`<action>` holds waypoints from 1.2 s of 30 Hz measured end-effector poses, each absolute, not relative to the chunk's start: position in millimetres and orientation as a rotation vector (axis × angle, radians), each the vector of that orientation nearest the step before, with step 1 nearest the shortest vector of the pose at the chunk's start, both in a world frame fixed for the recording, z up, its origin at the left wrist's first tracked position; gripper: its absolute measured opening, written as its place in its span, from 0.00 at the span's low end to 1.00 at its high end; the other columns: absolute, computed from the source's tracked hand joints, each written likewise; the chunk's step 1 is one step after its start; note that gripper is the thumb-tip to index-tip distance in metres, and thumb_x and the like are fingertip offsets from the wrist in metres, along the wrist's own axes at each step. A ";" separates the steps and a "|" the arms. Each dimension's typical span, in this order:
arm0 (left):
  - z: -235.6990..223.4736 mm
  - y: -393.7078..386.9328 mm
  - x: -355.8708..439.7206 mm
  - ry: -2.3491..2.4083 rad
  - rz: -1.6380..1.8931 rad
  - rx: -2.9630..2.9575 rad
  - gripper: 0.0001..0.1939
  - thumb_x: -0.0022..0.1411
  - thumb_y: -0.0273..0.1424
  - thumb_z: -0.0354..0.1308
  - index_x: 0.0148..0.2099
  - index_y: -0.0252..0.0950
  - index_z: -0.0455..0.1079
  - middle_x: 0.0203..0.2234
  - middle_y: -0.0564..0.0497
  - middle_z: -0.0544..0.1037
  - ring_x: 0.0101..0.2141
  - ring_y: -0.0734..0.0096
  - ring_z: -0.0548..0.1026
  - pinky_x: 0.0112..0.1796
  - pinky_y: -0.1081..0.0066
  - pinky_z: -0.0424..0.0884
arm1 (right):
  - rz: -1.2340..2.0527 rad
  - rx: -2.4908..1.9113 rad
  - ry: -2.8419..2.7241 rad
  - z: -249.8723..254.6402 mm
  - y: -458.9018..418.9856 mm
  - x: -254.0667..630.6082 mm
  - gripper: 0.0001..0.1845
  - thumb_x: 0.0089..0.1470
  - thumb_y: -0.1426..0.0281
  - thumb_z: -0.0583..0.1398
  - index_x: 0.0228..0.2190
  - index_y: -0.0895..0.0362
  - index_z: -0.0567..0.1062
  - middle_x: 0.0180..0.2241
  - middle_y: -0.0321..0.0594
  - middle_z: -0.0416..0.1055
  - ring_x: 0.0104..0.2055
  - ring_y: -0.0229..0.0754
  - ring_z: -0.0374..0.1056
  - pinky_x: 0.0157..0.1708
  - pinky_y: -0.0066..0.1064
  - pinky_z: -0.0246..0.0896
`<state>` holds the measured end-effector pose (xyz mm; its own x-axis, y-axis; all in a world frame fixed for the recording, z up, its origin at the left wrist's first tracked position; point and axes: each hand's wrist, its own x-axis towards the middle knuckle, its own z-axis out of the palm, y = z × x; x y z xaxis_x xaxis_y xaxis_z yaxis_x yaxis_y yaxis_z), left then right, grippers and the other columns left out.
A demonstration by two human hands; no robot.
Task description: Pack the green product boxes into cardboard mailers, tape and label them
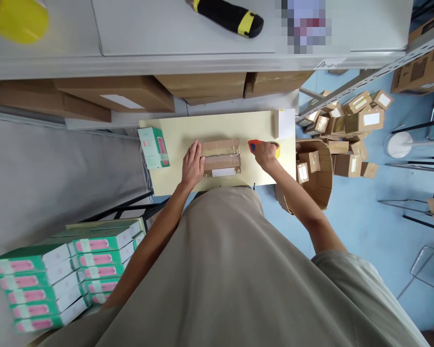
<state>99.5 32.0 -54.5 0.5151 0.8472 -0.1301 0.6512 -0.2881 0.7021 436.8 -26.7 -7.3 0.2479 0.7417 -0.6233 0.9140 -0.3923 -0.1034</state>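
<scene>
A brown cardboard box (221, 162) with shiny tape across it and a white label lies on the cream table (181, 127). Against the box's left end rests my left hand (193, 165), its fingers stretched out and touching the cardboard. My right hand (266, 155) is closed around a tape dispenser (253, 145) with red, blue and yellow parts, just right of the box and apart from it. Much of the dispenser is hidden under the hand. At the table's left end lies a green and white box (154, 148) with a pink picture.
A white box (285, 124) stands at the table's back right corner. Above is a grey shelf (148, 29) bearing a black-and-yellow cutter (231, 17). A large open carton (323, 173) and piled parcels (358, 118) are right; stacked green boxes (58, 274) are lower left.
</scene>
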 end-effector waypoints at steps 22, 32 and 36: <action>35.9 29.2 141.0 1.203 0.810 1.903 0.32 0.84 0.54 0.50 0.75 0.41 0.70 0.69 0.36 0.79 0.69 0.52 0.78 0.72 0.51 0.72 | -0.447 3.027 1.844 30.1 -56.5 383.9 0.27 0.83 0.49 0.45 0.55 0.57 0.71 0.45 0.53 0.80 0.51 0.58 0.79 0.59 0.55 0.75; 119.0 180.1 188.6 1.048 1.292 1.821 0.27 0.85 0.39 0.54 0.81 0.50 0.61 0.74 0.46 0.73 0.62 0.58 0.83 0.66 0.55 0.81 | -0.054 2.451 2.736 168.1 194.0 332.4 0.40 0.83 0.49 0.36 0.69 0.65 0.67 0.67 0.62 0.70 0.75 0.66 0.65 0.75 0.72 0.54; 106.4 220.9 183.1 1.143 1.164 1.731 0.29 0.83 0.36 0.55 0.81 0.43 0.63 0.72 0.45 0.75 0.63 0.52 0.83 0.68 0.47 0.79 | -0.182 2.274 2.720 170.2 267.2 314.7 0.39 0.84 0.51 0.42 0.70 0.69 0.67 0.67 0.65 0.70 0.76 0.69 0.64 0.78 0.71 0.49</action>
<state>183.1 220.9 106.4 0.1899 0.9407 0.2812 0.2639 -0.3247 0.9082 314.7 267.2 170.2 -0.1309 0.9615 0.2417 0.9208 0.2082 -0.3297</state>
